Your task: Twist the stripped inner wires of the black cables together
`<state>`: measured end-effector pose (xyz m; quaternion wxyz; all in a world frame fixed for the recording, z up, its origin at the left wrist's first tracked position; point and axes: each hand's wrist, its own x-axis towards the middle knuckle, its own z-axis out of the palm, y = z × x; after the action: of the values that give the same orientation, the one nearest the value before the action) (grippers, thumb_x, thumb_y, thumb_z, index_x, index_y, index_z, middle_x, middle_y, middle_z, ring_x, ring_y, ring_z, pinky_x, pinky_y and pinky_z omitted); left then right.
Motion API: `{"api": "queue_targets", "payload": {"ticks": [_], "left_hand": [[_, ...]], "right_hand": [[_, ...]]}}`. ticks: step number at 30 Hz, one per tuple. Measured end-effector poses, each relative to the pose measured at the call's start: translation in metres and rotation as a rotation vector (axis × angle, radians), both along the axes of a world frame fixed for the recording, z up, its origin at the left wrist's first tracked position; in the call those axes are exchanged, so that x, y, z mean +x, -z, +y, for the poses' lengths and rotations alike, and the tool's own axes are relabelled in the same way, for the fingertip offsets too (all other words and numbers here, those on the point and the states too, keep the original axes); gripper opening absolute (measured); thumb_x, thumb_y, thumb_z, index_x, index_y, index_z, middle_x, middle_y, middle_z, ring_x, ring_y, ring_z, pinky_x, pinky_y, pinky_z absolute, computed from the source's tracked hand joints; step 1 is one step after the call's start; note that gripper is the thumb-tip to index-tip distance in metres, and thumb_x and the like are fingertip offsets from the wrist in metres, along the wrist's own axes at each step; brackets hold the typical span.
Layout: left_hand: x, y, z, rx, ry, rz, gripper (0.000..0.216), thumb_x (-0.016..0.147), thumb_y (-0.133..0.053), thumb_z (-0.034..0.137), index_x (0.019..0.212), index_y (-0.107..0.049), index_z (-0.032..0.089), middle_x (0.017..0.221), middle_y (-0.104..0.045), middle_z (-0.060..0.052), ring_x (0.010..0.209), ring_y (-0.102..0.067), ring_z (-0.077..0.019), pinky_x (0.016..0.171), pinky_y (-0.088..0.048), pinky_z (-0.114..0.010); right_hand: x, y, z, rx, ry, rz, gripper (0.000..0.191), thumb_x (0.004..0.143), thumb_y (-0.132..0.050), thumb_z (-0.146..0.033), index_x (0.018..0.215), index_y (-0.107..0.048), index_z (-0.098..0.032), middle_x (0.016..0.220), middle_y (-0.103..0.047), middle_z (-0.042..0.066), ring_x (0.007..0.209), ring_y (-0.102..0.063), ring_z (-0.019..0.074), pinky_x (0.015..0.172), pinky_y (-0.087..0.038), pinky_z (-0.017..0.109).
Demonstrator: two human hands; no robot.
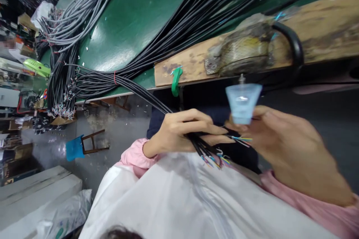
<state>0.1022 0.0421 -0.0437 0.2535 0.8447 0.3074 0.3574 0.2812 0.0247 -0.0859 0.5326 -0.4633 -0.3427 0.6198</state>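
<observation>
My left hand (185, 130) is closed around a bundle of black cables (198, 145). Stripped ends with thin coloured wires (214, 160) stick out below its fingers. One cable's coloured wires (241, 140) point right from between the fingertips, toward my right hand (294, 145). That hand is slightly blurred, its fingers bent together at a light blue translucent cup-shaped piece (243, 104). The cup hides part of the fingertips, so what they pinch is unclear. A thin metal shaft joins the cup to a tape-wrapped, motor-like body (244, 50) on a wooden board (193, 56).
A green-topped table (140, 15) carries long black cables (168, 33) and grey cables (92, 11). A green hook-like clip (176, 81) hangs on the board's edge. A thick black cord (294, 44) leaves the motor-like body. On the floor stands a blue stool (74, 148).
</observation>
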Motion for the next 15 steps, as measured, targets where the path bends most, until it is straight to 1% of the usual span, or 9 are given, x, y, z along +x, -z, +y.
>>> {"api": "queue_targets", "payload": {"ticks": [2,4,6,7,9,11,13,15], "left_hand": [[-0.010,-0.008,0.008,-0.068,0.134,0.050,0.051,0.096,-0.046,0.051,0.083,-0.075,0.011,0.075,-0.066,-0.004,0.072,-0.062,-0.0063,0.070,-0.051,-0.019],[-0.019,-0.017,0.015,-0.206,0.248,0.142,0.052,0.098,-0.040,0.048,0.096,-0.075,0.009,0.079,-0.066,-0.004,0.072,-0.063,-0.0054,0.070,-0.051,-0.018],[-0.024,-0.023,0.020,-0.306,0.299,0.217,0.044,0.099,-0.043,0.040,0.105,-0.072,0.008,0.082,-0.067,-0.004,0.072,-0.064,-0.0064,0.071,-0.051,-0.018],[-0.024,-0.024,0.021,-0.308,0.298,0.216,0.039,0.098,-0.046,0.037,0.106,-0.071,0.008,0.084,-0.068,-0.005,0.075,-0.065,-0.0079,0.072,-0.052,-0.019],[-0.024,-0.022,0.020,-0.234,0.265,0.131,0.033,0.097,-0.051,0.033,0.101,-0.070,0.007,0.088,-0.069,-0.007,0.081,-0.067,-0.0099,0.074,-0.054,-0.020],[-0.024,-0.014,0.013,-0.144,0.199,0.024,0.032,0.097,-0.053,0.034,0.093,-0.070,0.007,0.084,-0.070,-0.007,0.077,-0.066,-0.0089,0.071,-0.053,-0.018],[-0.024,-0.006,0.004,-0.106,0.118,0.002,0.032,0.096,-0.055,0.036,0.088,-0.071,0.009,0.077,-0.069,-0.005,0.067,-0.063,-0.0066,0.062,-0.049,-0.016],[-0.025,0.001,-0.006,-0.089,0.054,0.030,0.028,0.095,-0.057,0.033,0.087,-0.073,0.010,0.073,-0.068,-0.004,0.060,-0.058,-0.0054,0.056,-0.045,-0.016]], "right_hand": [[-0.001,0.002,-0.010,0.033,0.065,-0.103,0.045,0.061,-0.080,-0.066,0.061,-0.066,-0.023,0.056,-0.061,0.003,0.049,-0.056,0.0151,0.046,-0.045,0.025],[-0.002,0.003,-0.017,0.064,0.091,-0.199,0.036,0.061,-0.085,-0.055,0.062,-0.068,-0.023,0.059,-0.064,0.003,0.051,-0.057,0.0132,0.047,-0.042,0.023],[-0.002,0.002,-0.022,0.140,0.087,-0.305,0.026,0.064,-0.083,-0.046,0.062,-0.070,-0.024,0.060,-0.065,0.002,0.051,-0.056,0.0128,0.047,-0.041,0.024],[-0.003,0.000,-0.024,0.208,0.084,-0.372,0.021,0.067,-0.080,-0.043,0.063,-0.070,-0.025,0.061,-0.066,0.001,0.050,-0.056,0.0130,0.047,-0.041,0.025],[-0.005,-0.006,-0.026,0.372,0.116,-0.501,0.014,0.076,-0.073,-0.035,0.066,-0.069,-0.026,0.061,-0.065,0.000,0.049,-0.055,0.0132,0.046,-0.041,0.026],[-0.009,-0.015,-0.027,0.502,0.184,-0.566,0.012,0.082,-0.068,-0.026,0.069,-0.067,-0.026,0.062,-0.065,-0.001,0.049,-0.055,0.0130,0.046,-0.043,0.026],[-0.014,-0.024,-0.029,0.547,0.243,-0.546,0.013,0.082,-0.068,-0.020,0.071,-0.065,-0.026,0.063,-0.065,-0.002,0.050,-0.056,0.0131,0.047,-0.044,0.026],[-0.019,-0.030,-0.030,0.552,0.249,-0.528,0.013,0.082,-0.068,-0.018,0.073,-0.065,-0.027,0.066,-0.067,-0.001,0.053,-0.059,0.0146,0.050,-0.048,0.028]]}}
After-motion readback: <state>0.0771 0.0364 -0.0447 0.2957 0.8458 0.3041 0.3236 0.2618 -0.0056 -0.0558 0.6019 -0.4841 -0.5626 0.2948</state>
